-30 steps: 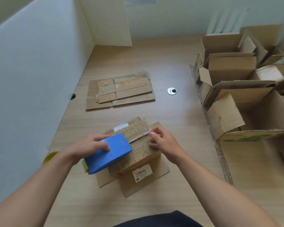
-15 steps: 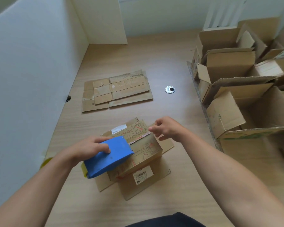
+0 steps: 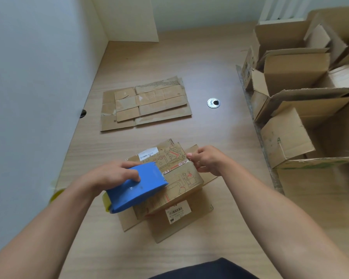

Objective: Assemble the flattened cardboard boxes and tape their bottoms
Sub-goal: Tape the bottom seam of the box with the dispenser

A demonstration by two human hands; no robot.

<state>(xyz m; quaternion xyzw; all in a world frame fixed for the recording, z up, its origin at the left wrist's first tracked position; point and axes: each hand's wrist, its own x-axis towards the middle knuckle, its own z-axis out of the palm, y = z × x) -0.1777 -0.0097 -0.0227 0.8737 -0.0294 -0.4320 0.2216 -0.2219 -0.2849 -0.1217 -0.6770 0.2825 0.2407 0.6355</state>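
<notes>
Cardboard box (image 3: 181, 178), bottom up: judged light, stiff, crushable. Left hand (image 3: 111, 175) grips blue tape dispenser (image 3: 136, 183) on its seam; right hand (image 3: 207, 160) pinches the far edge, best steadied there.

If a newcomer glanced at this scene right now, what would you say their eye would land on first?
The blue tape dispenser stands out first, gripped by the left hand on top of the printed box at the near middle of the table, while the right hand grips that box's right end. After that, the flattened cardboard lying farther back and the open boxes crowded along the right side draw the eye.
</notes>
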